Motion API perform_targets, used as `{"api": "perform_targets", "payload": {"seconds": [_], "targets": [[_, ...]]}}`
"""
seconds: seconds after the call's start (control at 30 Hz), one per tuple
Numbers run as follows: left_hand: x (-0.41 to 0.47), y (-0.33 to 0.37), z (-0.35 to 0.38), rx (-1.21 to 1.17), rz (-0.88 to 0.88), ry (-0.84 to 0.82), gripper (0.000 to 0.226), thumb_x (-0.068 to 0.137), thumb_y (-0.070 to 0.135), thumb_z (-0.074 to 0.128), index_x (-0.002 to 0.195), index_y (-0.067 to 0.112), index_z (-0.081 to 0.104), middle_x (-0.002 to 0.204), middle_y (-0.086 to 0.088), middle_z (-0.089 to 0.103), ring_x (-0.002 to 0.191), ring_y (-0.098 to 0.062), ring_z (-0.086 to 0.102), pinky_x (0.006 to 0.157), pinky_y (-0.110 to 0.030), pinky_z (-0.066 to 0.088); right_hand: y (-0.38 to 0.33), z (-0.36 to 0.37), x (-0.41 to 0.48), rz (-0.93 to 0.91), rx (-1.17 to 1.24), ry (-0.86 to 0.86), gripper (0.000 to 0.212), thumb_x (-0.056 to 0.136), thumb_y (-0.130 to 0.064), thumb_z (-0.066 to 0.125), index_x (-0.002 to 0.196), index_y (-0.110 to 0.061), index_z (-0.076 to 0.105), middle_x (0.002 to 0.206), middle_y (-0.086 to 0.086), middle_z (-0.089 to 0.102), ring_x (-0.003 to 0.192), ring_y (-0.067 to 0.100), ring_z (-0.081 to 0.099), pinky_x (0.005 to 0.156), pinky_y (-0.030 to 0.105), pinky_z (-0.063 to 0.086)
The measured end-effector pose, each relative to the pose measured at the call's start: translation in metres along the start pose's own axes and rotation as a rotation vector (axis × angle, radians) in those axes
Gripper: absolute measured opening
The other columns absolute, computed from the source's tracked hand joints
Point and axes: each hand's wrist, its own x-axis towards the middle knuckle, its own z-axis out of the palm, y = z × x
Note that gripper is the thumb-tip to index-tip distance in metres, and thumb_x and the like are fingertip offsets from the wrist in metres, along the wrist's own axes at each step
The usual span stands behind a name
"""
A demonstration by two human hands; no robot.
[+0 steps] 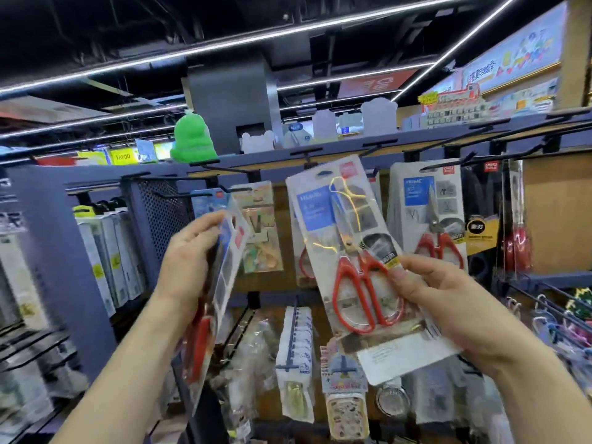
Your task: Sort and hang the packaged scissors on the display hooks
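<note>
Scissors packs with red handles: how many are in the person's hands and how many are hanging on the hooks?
Held in the right hand: 1 held pack
Held in the left hand: 1 edge-on pack
Clearly hanging on hooks: 1 hanging pack
Total: 3; others behind are partly hidden.

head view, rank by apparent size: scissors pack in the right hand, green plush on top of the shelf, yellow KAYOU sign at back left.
1. Scissors pack held by the right hand: largest, though nearness to the camera inflates it.
2. Green plush.
3. KAYOU sign: smallest, and farthest away.
</note>
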Motion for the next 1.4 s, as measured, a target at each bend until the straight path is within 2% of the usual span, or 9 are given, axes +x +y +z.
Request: {"api": "perform_targets", "payload": {"seconds": [0.1, 0.27, 0.43, 0.6, 0.77, 1.0, 1.13, 1.27, 1.4], "targets": [[-0.010, 0.001, 0.010, -0.003, 0.029, -0.137, 0.033, 0.102, 0.007, 0.041, 0.129, 0.011, 0.060, 0.109, -0.033, 0.041, 0.054, -0.008, 0.064, 0.059, -0.018, 0.056, -0.003, 0.017, 0.013, -0.015, -0.020, 0.025, 0.029, 0.082, -0.044, 0.060, 0.091, -0.022, 0.078, 0.091, 0.003, 0.078, 0.085, 0.014, 0.074, 0.084, 0.028, 0.054], [-0.001, -0.009, 0.026, 0.214, 0.125, -0.311, 0.026, 0.101, 0.031, 0.051, 0.123, 0.035, 0.063, 0.115, 0.012, 0.070, 0.111, -0.001, 0.062, 0.102, -0.026, 0.044, 0.010, 0.033, 0.022, -0.024, -0.149, 0.074, 0.058, 0.088, -0.058, 0.056, 0.100, -0.002, 0.068, 0.100, 0.022, 0.070, 0.100, 0.037, 0.067, 0.097, 0.042, 0.052], [0.008, -0.008, 0.042, 0.251, -0.058, -0.334, 0.021, 0.101, 0.031, 0.049, 0.093, 0.022, 0.066, 0.058, 0.017, 0.063, 0.049, 0.003, 0.053, 0.056, -0.029, 0.038, 0.022, 0.043, 0.024, 0.020, -0.136, 0.108, 0.056, 0.094, -0.057, 0.055, 0.096, -0.003, 0.067, 0.101, 0.032, 0.065, 0.083, 0.040, 0.066, 0.081, 0.038, 0.050], [0.025, -0.019, 0.053, 0.353, -0.083, -0.363, 0.042, 0.103, 0.035, 0.047, 0.100, -0.003, 0.067, 0.089, -0.004, 0.067, 0.082, -0.015, 0.060, 0.076, -0.027, 0.042, 0.018, 0.049, 0.026, 0.068, -0.231, 0.192, 0.041, 0.096, -0.048, 0.053, 0.076, -0.017, 0.070, 0.063, -0.010, 0.063, 0.059, 0.002, 0.052, 0.060, 0.025, 0.039], [0.050, -0.039, 0.068, 0.413, -0.112, -0.278, 0.034, 0.104, 0.033, 0.044, 0.084, 0.018, 0.066, 0.072, 0.008, 0.066, 0.061, -0.003, 0.061, 0.057, -0.019, 0.042, 0.038, 0.037, 0.016, -0.030, -0.540, 0.432, 0.026, 0.096, -0.020, 0.062, 0.121, -0.024, 0.067, 0.113, -0.014, 0.064, 0.105, 0.001, 0.054, 0.089, 0.019, 0.039], [0.073, -0.065, 0.090, 0.558, -0.090, -0.117, 0.025, 0.101, 0.041, 0.049, 0.088, 0.020, 0.056, 0.091, -0.005, 0.065, 0.073, -0.013, 0.058, 0.060, -0.029, 0.042, 0.046, 0.026, -0.005, -0.055, -0.408, 0.470, 0.036, 0.098, -0.002, 0.053, 0.086, -0.032, 0.069, 0.118, -0.005, 0.061, 0.105, 0.002, 0.059, 0.071, -0.002, 0.042], [0.056, -0.067, 0.082, 0.500, -0.030, 0.044, 0.022, 0.101, 0.037, 0.047, 0.116, 0.021, 0.049, 0.105, 0.003, 0.059, 0.095, -0.017, 0.057, 0.078, -0.031, 0.041, 0.042, 0.035, -0.012, -0.018, -0.275, 0.456, 0.016, 0.088, -0.042, 0.064, 0.094, -0.031, 0.074, 0.118, -0.011, 0.063, 0.103, -0.008, 0.058, 0.073, 0.005, 0.046], [0.015, -0.052, 0.103, 0.283, 0.150, 0.205, 0.010, 0.102, 0.026, 0.046, 0.106, 0.018, 0.050, 0.092, 0.004, 0.061, 0.074, 0.009, 0.056, 0.061, -0.018, 0.041, 0.043, 0.050, -0.015, 0.030, -0.505, 0.351, 0.067, 0.048, -0.082, 0.061, 0.100, -0.041, 0.065, 0.114, -0.025, 0.051, 0.105, -0.007, 0.052, 0.084, 0.010, 0.044], [-0.003, -0.043, 0.139, -0.092, 0.062, 0.130, 0.008, 0.098, 0.032, 0.050, 0.094, 0.037, 0.054, 0.100, -0.001, 0.066, 0.093, -0.013, 0.067, 0.079, -0.036, 0.055, 0.063, 0.051, -0.021, -0.073, -0.611, 0.298, 0.070, 0.068, -0.087, 0.046, 0.103, -0.033, 0.073, 0.116, -0.025, 0.052, 0.108, -0.002, 0.053, 0.087, 0.018, 0.048]]}}
